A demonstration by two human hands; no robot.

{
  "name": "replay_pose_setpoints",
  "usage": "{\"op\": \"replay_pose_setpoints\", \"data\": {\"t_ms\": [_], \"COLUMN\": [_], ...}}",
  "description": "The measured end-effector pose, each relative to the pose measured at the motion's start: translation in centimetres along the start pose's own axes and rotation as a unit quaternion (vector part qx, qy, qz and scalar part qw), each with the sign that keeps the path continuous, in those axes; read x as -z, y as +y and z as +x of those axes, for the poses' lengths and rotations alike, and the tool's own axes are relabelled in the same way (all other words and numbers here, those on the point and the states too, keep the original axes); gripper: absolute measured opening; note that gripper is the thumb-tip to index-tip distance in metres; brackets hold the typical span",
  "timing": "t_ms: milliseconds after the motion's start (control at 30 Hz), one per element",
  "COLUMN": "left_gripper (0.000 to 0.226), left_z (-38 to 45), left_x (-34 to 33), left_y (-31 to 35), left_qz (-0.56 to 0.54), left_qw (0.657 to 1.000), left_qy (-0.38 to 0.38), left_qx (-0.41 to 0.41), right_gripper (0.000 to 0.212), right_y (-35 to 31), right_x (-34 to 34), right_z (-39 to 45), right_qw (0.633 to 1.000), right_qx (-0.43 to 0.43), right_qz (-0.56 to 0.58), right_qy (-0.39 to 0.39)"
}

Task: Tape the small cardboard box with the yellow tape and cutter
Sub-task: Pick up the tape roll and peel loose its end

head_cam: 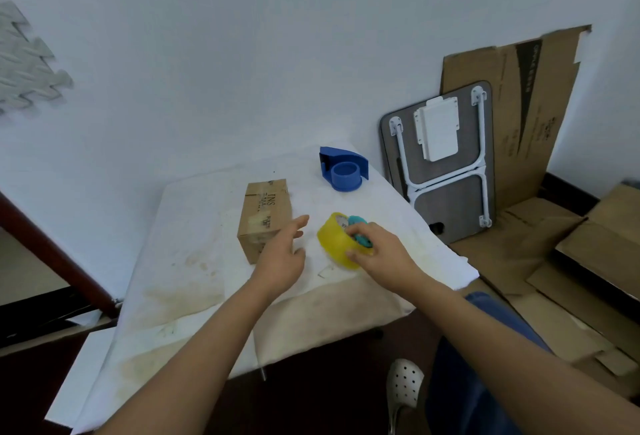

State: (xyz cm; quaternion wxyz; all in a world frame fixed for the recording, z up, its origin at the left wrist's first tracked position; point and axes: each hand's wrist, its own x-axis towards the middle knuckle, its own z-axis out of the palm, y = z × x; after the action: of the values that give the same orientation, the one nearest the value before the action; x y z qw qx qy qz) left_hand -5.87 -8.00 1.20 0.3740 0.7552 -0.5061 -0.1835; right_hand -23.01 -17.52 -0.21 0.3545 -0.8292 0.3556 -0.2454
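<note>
Head view: one box (pixel 265 218), one blue cutter (pixel 343 168); right fingers (pixel 356 227) grip one yellow tape (pixel 337 242), left hand (pixel 282 254) spread.

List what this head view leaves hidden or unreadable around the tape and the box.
- Teal piece on the yellow tape: mostly covered by the right hand.
- Small cardboard box: near corner behind the left hand; label print too small.
- Blue dispenser: blade not discernible.

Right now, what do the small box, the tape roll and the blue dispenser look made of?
Small box: brown corrugated-looking cardboard, matte, old tape strips on it. Tape roll: glossy translucent yellow plastic film; core material unclear. Blue dispenser: smooth moulded plastic, probably rigid, slight sheen.
</note>
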Motion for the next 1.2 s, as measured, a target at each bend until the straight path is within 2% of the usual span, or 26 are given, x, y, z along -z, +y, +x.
{"op": "replay_pose_setpoints", "data": {"t_ms": [100,200,467,667,800,900,1000,1200], "left_gripper": [0.066,0.057,0.031,0.010,0.005,0.005,0.005,0.006], "left_z": [-0.1,-0.4,-1.8,-1.7,-2.2,-2.9,-3.5,-4.4], "left_x": [0.1,0.6,2.0,2.3,2.2,2.3,2.5,3.0], "left_y": [0.2,0.5,2.2,1.7,1.6,1.7,1.3,0.9], "left_qz": [-0.048,-0.052,-0.004,-0.101,-0.111,-0.088,-0.060,-0.040], "left_qw": [0.998,0.998,0.998,0.991,0.990,0.992,0.996,0.998], "left_qy": [-0.023,0.001,0.056,0.079,0.083,0.084,0.072,0.039], "left_qx": [0.022,0.022,-0.008,0.031,0.026,0.020,0.009,-0.015], "right_gripper": [0.028,0.027,0.024,0.020,0.020,0.010,0.018,0.024], "right_y": [-0.9,-1.6,-2.0,-2.4,-2.5,-2.4,-2.4,-3.7], "right_x": [-0.5,-1.2,-2.9,-3.6,-4.3,-4.9,-5.0,-4.1], "right_z": [-0.9,-1.4,-1.5,-1.7,-3.0,-3.7,-3.7,-3.5], "right_qw": [0.996,0.990,0.980,0.969,0.962,0.963,0.964,0.979], "right_qx": [-0.006,-0.018,-0.040,-0.043,-0.040,-0.041,-0.046,0.062], "right_qz": [0.082,0.138,0.193,0.243,0.269,0.260,0.248,0.180], "right_qy": [0.024,0.036,0.028,0.029,0.032,0.053,0.088,0.070]}}
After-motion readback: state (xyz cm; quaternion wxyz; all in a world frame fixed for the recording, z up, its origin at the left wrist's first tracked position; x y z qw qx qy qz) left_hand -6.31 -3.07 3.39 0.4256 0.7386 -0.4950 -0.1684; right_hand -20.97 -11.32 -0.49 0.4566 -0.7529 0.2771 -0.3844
